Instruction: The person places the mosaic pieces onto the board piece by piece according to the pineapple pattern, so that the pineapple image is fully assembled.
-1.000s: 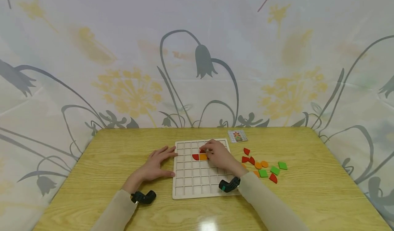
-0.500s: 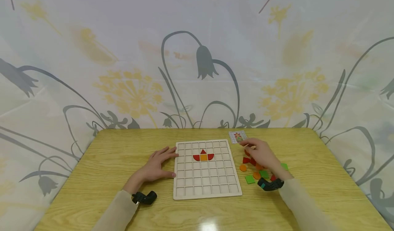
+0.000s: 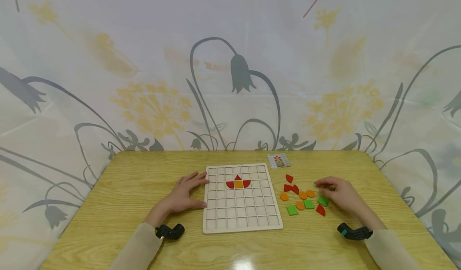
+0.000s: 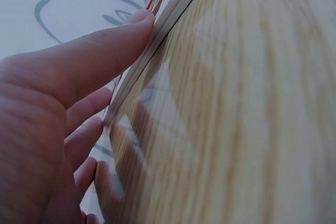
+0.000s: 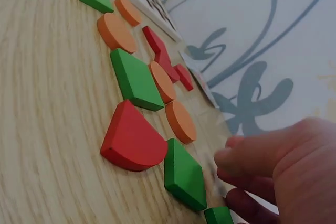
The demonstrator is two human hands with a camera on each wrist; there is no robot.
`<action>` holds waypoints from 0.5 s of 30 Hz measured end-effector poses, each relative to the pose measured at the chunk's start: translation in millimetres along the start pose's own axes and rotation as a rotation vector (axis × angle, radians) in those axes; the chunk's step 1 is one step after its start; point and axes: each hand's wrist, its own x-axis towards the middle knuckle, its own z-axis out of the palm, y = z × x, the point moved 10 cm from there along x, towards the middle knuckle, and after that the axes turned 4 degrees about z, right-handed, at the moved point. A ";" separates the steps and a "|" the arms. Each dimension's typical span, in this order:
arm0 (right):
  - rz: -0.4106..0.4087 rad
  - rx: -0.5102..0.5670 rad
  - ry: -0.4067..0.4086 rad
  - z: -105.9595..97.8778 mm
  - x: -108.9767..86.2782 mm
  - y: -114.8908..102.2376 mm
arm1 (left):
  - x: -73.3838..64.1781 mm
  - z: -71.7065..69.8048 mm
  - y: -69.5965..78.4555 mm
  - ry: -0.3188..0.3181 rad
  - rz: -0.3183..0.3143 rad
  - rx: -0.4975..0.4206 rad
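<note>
Left hand (image 3: 183, 195): placed along the left edge of the grid board (image 3: 243, 231), fingers spread, thumb set well apart from the rest. The rim is touched by thumb and fingertips. A black device (image 3: 170, 231) is strapped to the wrist, just past a beige sleeve (image 3: 138, 250).

Grid board: laid flat around the middle of the worktop (image 3: 104, 206), with its far edge fairly near the worktop's far edge.

Pieces on it: four, bunched toward the board's far edge. A left red quarter-circle (image 3: 229, 185), an orange square (image 3: 239, 185) and a right red quarter-circle (image 3: 246, 184) are lined up in one row. A red triangle (image 3: 237, 177) is set right behind the square, tip pointed at the far edge.

Picture card (image 3: 279, 161): left just off the board's far right corner; the printed figure is kinda too small to make out.

Loose pieces: scattered off the board's right edge. Orange discs (image 3: 300, 205), green pieces (image 3: 292, 210) and red pieces (image 3: 289, 178) are all mixed up, some seemingly touching.

Right hand (image 3: 342, 194): held over the pile's right end, on the side of the worktop's right edge. Fingers loosely bent, a gap seen between index finger and thumb. Whether the nearest green piece (image 5: 218, 216) is being touched can't be told.
</note>
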 end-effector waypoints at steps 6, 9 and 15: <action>-0.100 -0.034 -0.025 3.2 -1.7 -6.8 | 0.0 0.7 1.3 -0.001 0.001 -0.008; -0.146 -0.035 -0.064 6.9 -0.4 -12.4 | -0.1 0.4 1.6 -0.001 -0.005 -0.013; -0.149 -0.035 -0.104 14.7 3.7 -14.7 | -0.6 -0.4 1.5 0.002 -0.011 -0.013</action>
